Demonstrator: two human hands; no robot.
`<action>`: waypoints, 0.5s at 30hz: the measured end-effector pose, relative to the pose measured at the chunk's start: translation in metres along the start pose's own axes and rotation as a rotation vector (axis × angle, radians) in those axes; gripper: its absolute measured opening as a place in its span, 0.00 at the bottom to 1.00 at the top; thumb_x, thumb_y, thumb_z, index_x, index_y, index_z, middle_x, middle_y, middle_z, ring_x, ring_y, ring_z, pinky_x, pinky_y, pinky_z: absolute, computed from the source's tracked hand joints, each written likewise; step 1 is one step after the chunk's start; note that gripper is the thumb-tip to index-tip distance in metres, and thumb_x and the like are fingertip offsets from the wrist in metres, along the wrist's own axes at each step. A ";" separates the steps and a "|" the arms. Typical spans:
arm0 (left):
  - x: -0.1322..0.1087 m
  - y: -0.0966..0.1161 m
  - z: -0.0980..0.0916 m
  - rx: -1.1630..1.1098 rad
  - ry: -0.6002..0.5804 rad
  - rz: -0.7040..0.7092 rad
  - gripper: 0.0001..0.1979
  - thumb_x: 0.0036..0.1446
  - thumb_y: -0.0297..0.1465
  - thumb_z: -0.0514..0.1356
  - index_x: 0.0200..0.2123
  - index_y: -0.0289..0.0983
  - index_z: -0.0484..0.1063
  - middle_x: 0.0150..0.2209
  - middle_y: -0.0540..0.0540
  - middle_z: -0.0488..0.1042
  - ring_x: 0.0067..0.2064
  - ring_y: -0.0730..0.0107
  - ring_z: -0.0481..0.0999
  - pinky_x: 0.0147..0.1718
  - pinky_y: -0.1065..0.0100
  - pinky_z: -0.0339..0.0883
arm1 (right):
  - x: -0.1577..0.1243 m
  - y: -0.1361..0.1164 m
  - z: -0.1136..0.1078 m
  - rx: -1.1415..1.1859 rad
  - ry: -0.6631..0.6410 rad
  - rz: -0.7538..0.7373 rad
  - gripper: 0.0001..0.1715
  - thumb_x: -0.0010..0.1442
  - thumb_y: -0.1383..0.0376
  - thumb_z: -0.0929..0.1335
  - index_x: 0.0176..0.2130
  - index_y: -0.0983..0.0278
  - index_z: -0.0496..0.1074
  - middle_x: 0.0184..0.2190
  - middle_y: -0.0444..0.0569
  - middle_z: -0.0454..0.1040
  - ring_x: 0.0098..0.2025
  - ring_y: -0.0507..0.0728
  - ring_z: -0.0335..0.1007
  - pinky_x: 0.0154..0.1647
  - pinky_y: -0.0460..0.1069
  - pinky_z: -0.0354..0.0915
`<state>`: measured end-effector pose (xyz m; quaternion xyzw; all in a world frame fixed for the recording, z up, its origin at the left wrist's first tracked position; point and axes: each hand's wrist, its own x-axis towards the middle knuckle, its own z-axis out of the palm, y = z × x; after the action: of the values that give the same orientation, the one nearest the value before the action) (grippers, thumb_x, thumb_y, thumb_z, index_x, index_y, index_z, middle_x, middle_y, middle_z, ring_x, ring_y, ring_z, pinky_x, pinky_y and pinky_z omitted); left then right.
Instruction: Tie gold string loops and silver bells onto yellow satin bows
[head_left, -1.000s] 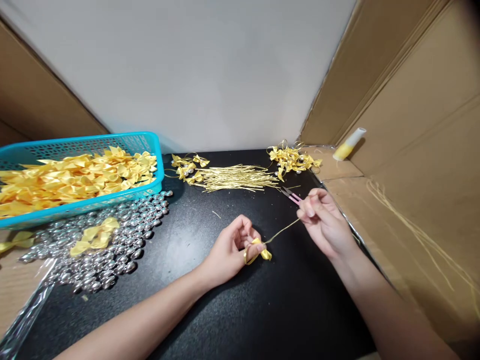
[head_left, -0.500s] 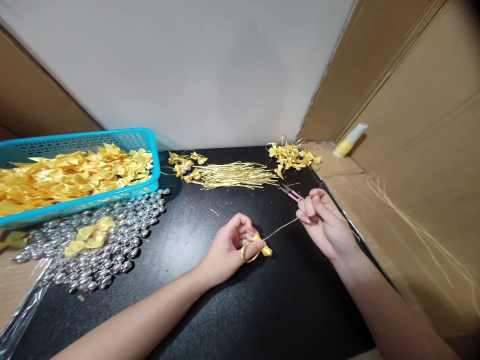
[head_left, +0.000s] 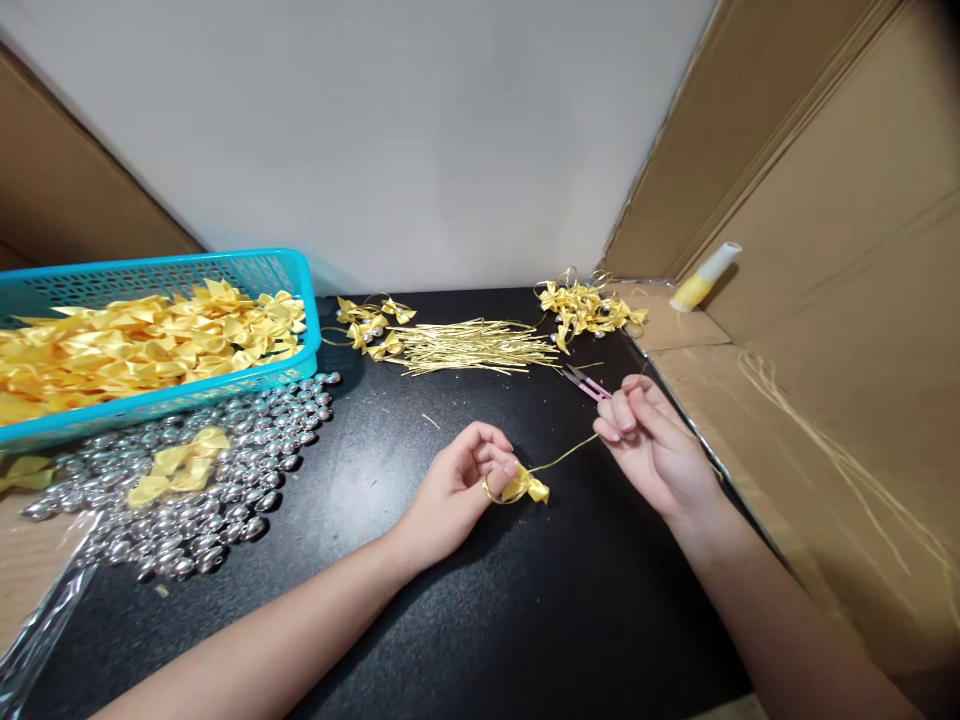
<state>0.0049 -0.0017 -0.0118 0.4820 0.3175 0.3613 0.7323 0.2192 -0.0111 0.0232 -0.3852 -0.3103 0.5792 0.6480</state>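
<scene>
My left hand (head_left: pixel 465 490) is closed, thumb against fingers, on a yellow satin ribbon bow (head_left: pixel 531 484) with a gold cord loop (head_left: pixel 499 492) beside the thumb. From the bow a thin yellow thread (head_left: pixel 566 453) runs taut up to my right hand (head_left: pixel 645 435), whose thumb and fingertips pinch its other end. Pink-handled thread snips (head_left: pixel 587 382) point away just beyond the right fingers. Their handle ends are hidden by that hand, and I cannot tell whether it touches them.
A turquoise basket (head_left: pixel 296 370) of yellow bows stands left. Silver beads (head_left: pixel 187 530) spread before it, several bows on top. Cut gold cords (head_left: pixel 472 347) lie at the back between bow piles (head_left: pixel 592 305). A thread cone (head_left: pixel 705 277) and loose threads (head_left: pixel 825 450) are right.
The left thumb and fingers have shifted slightly on the bow, and more of the bow shows. The thread still stretches to the right hand. The view has tilted a little.
</scene>
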 end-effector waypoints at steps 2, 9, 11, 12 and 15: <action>0.000 0.000 -0.001 0.011 0.008 -0.004 0.12 0.57 0.35 0.63 0.38 0.36 0.64 0.31 0.51 0.69 0.33 0.77 0.70 0.34 0.72 0.62 | 0.000 -0.001 -0.001 -0.010 0.005 -0.005 0.10 0.51 0.60 0.74 0.31 0.57 0.70 0.18 0.38 0.56 0.21 0.49 0.51 0.22 0.44 0.59; 0.000 0.002 0.000 0.061 0.044 -0.011 0.11 0.57 0.35 0.63 0.38 0.35 0.67 0.31 0.50 0.70 0.32 0.76 0.71 0.33 0.72 0.63 | -0.003 -0.008 -0.005 -0.005 -0.014 -0.020 0.08 0.52 0.60 0.74 0.31 0.56 0.70 0.18 0.38 0.54 0.21 0.50 0.52 0.24 0.46 0.63; 0.000 0.004 0.001 0.070 0.061 -0.007 0.11 0.55 0.35 0.64 0.38 0.35 0.69 0.31 0.50 0.71 0.32 0.76 0.71 0.33 0.73 0.63 | -0.004 -0.010 -0.004 -0.015 -0.019 -0.021 0.08 0.52 0.59 0.73 0.31 0.56 0.70 0.19 0.38 0.57 0.21 0.50 0.54 0.26 0.47 0.65; 0.000 0.005 0.002 0.075 0.065 -0.006 0.10 0.55 0.34 0.64 0.37 0.35 0.69 0.31 0.50 0.71 0.32 0.76 0.70 0.33 0.73 0.63 | -0.005 -0.010 -0.004 -0.020 -0.021 -0.024 0.08 0.52 0.59 0.73 0.31 0.56 0.70 0.19 0.38 0.59 0.22 0.50 0.55 0.27 0.47 0.66; 0.000 0.005 0.002 0.081 0.055 -0.014 0.09 0.55 0.33 0.64 0.36 0.35 0.72 0.29 0.50 0.73 0.31 0.77 0.71 0.32 0.74 0.63 | -0.007 -0.010 -0.003 -0.028 -0.004 -0.044 0.08 0.51 0.59 0.74 0.30 0.56 0.71 0.24 0.40 0.67 0.27 0.51 0.64 0.33 0.48 0.69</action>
<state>0.0051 -0.0013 -0.0064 0.4990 0.3554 0.3562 0.7055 0.2259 -0.0183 0.0309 -0.3861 -0.3280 0.5611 0.6546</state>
